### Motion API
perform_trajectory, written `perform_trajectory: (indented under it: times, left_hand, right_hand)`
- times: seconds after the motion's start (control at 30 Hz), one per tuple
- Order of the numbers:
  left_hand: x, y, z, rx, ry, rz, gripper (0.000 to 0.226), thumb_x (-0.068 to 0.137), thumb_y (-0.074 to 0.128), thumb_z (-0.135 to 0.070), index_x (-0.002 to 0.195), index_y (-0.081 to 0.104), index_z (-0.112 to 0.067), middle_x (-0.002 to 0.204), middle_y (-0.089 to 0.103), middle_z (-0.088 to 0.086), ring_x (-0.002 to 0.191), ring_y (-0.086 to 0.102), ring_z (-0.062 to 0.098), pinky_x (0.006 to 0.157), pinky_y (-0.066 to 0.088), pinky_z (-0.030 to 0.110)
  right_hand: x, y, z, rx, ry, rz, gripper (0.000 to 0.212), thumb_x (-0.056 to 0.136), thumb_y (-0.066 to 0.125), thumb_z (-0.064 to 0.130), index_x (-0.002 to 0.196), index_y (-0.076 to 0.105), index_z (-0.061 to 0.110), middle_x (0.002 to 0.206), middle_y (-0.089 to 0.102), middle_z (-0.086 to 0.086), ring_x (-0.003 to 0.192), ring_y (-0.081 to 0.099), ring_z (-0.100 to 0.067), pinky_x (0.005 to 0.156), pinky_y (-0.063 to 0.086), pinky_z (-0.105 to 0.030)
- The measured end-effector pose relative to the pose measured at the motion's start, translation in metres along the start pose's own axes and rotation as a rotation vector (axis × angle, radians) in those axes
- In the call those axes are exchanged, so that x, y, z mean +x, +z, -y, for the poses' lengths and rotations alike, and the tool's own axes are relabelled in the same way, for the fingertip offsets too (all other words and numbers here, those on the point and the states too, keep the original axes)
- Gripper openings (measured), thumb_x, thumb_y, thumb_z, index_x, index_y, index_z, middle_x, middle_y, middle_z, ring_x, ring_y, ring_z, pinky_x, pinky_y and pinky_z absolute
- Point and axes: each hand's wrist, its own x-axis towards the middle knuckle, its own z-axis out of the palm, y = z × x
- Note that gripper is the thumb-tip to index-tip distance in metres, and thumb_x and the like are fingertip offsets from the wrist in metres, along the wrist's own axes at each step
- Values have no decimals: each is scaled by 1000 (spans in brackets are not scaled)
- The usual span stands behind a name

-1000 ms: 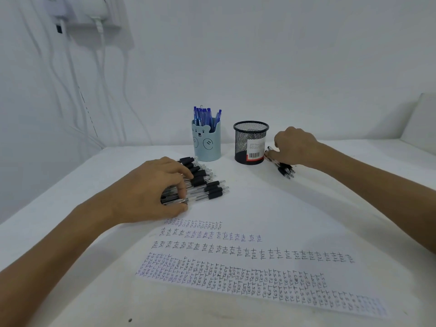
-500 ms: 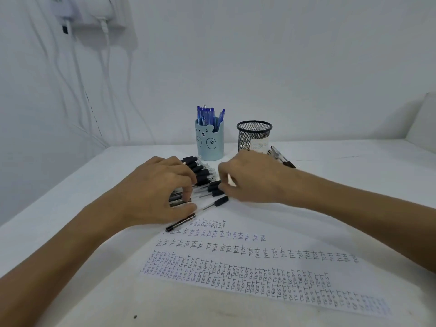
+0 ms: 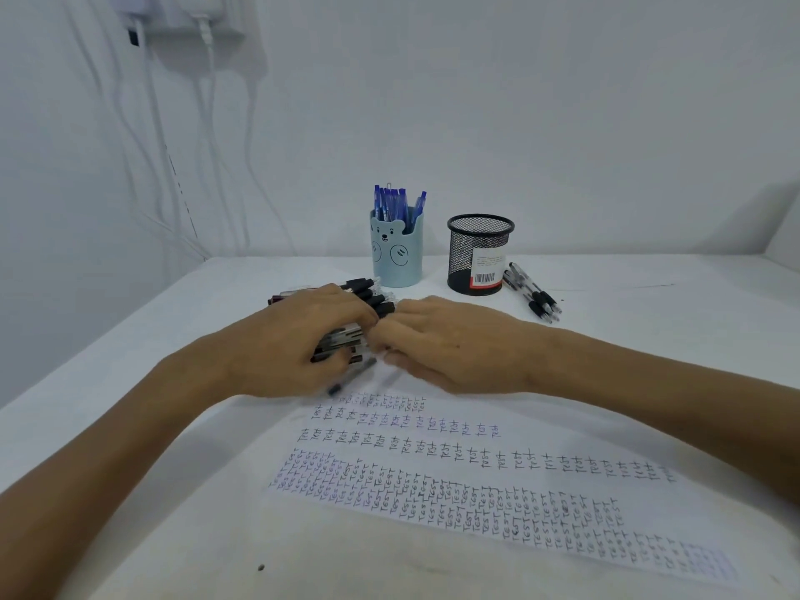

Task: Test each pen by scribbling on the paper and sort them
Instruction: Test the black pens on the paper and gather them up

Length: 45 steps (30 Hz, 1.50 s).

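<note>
My left hand (image 3: 298, 344) lies bent over the pen pile (image 3: 368, 292) at the centre of the worktop (image 3: 649, 296). My right hand (image 3: 450, 344) meets it. Neither grip is visible. Risk: nudging the pile rolls the loose pen (image 3: 350, 376) across the paper (image 3: 476, 478).

White table (image 3: 649, 305) — written-over paper (image 3: 498, 482), black pen pile (image 3: 368, 292), bear cup (image 3: 396, 253), mesh cup (image 3: 478, 257), loose pens (image 3: 537, 294)

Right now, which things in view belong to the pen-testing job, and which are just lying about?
Job: pile of black pens, loose black pen, scribbled test paper, bear pen cup holding blue pens, black mesh pen cup, black pens beside it.
Lying about: wall chargers, hanging cables, dark speck on the table.
</note>
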Motion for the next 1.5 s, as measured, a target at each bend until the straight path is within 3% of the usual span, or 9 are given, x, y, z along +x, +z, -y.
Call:
perform_trajectory:
  times: [0.23, 0.43, 0.57, 0.7, 0.87, 1.0, 1.1, 1.27, 1.5]
  left_hand:
    - [-2, -2, -2, -29, 5, 86, 44, 88, 59, -33, 131, 59, -29, 134, 56, -18, 129, 49, 8, 107, 40, 30]
    - [0, -3, -13, -25, 65, 108, 59, 85, 73, -65, 133, 56, -37, 139, 46, -30, 136, 38, -1, 110, 27, 11]
    - [1, -3, -16, -47, 11, 220, 76, 72, 76, -77, 137, 52, -47, 149, 33, -35, 144, 25, -5, 116, 21, 14]
    - [1, -2, -16, -57, -17, 276, 74, 70, 76, -78, 134, 51, -51, 151, 29, -33, 144, 22, -6, 118, 23, 21]
    - [1, -2, -15, -65, -29, 297, 75, 70, 74, -80, 135, 49, -53, 152, 26, -34, 144, 18, -9, 117, 20, 21]
    - [1, -3, -16, -77, -42, 300, 75, 70, 76, -77, 135, 49, -52, 153, 25, -34, 144, 17, -10, 116, 19, 18]
    - [1, -3, -17, -85, -49, 304, 74, 70, 77, -75, 135, 50, -52, 153, 25, -33, 143, 17, -11, 113, 18, 14]
    - [2, -2, -17, -87, -54, 309, 74, 69, 78, -74, 134, 50, -52, 153, 26, -33, 144, 12, -13, 109, 15, 9]
    - [1, -1, -13, -92, -47, 317, 75, 68, 75, -80, 133, 47, -55, 154, 24, -35, 144, 15, -11, 113, 18, 17]
  right_hand:
    - [-7, -6, 7, 212, 281, -125, 65, 82, 50, 74, 73, 50, 10, 66, 52, -4, 69, 45, -21, 77, 38, -37]
    - [-8, -12, -2, 427, 323, -312, 52, 92, 58, 53, 64, 40, 13, 57, 36, 5, 54, 33, -13, 51, 32, -38]
    - [-18, -4, -10, 424, 442, -386, 45, 102, 60, 32, 67, 49, 6, 72, 48, 0, 63, 46, -18, 58, 39, -36]
    - [-24, -7, -3, 411, 555, -454, 49, 109, 40, 38, 77, 65, 11, 74, 54, 5, 73, 54, -14, 67, 44, -27]
    - [-20, -11, 5, 1060, 754, -368, 60, 103, 41, 53, 93, 80, 8, 67, 69, -19, 56, 62, -26, 52, 52, -30]
    - [-22, 0, 7, 1229, 813, -261, 18, 98, 66, 20, 92, 70, 3, 73, 62, -15, 57, 52, -20, 42, 35, -23]
    - [-25, 1, 9, 1326, 894, -222, 18, 95, 63, 11, 77, 62, 12, 67, 59, -13, 50, 45, -19, 38, 29, -19]
    - [-29, -3, 11, 1259, 735, -58, 14, 91, 60, 10, 87, 64, -3, 69, 66, -18, 49, 50, -19, 38, 32, -22]
    - [-35, 0, 18, 1094, 704, -130, 11, 89, 61, -8, 79, 58, -12, 59, 60, -16, 49, 52, -10, 50, 42, -17]
